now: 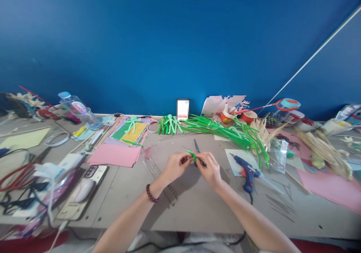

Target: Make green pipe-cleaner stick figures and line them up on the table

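Both hands meet over the middle of the table, pinching a small bent green pipe cleaner (193, 155) between them. My left hand (177, 166) grips its left side with thumb and forefinger. On the other side, my right hand (209, 168) has its fingers closed on the same piece. Just behind them lies a dark pen-like tool (196, 145), its lower end hidden by the right hand. A clear ruler (152, 168) passes partly beneath my left wrist. Farther back are several green pipe cleaner figures (170, 125) and a bundle of long green pipe cleaners (222, 131).
To the right, a blue glue gun (248, 172) rests by loose thin wires (280, 204). Pink paper (113, 155) and a phone (84, 193) with a white mouse (84, 190) lie left. A small screen (183, 109) stands against the blue wall. Dried husks (328, 149) sit far right.
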`<state>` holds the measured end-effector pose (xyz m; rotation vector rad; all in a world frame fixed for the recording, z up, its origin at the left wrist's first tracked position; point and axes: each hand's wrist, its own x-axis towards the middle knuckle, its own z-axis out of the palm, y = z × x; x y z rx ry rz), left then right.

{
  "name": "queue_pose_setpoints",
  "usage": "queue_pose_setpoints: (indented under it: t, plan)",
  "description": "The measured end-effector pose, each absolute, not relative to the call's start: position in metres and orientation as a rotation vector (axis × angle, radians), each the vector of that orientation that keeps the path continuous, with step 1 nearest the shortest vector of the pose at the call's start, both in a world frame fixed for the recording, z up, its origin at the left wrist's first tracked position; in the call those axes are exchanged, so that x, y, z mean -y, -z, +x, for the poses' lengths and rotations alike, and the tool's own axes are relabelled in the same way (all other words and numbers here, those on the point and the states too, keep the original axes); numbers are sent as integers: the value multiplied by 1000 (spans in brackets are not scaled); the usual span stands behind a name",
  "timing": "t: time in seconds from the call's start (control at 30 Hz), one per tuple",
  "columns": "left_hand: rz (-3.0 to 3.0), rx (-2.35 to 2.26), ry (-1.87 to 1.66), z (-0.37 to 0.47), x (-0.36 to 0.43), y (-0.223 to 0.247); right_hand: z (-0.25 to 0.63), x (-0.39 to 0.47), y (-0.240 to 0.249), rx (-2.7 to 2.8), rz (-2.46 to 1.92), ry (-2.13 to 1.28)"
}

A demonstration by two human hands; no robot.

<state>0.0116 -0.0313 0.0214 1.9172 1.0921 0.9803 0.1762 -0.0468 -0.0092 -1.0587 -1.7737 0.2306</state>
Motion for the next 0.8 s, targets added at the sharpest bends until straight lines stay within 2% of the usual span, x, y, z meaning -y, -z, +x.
queue_pose_setpoints:
  t: [0.23, 0.5, 0.8]
  plan:
    - [1807, -1188, -985, 13, 29, -13, 176, 45, 8, 1716, -1127, -474]
    - [1787, -1154, -1215, 11, 27, -18, 174, 39, 12, 1498, -1157, -841]
    - [1329, -1032, -1237, 20, 30, -16, 169, 39, 8, 1220, -1109, -1013]
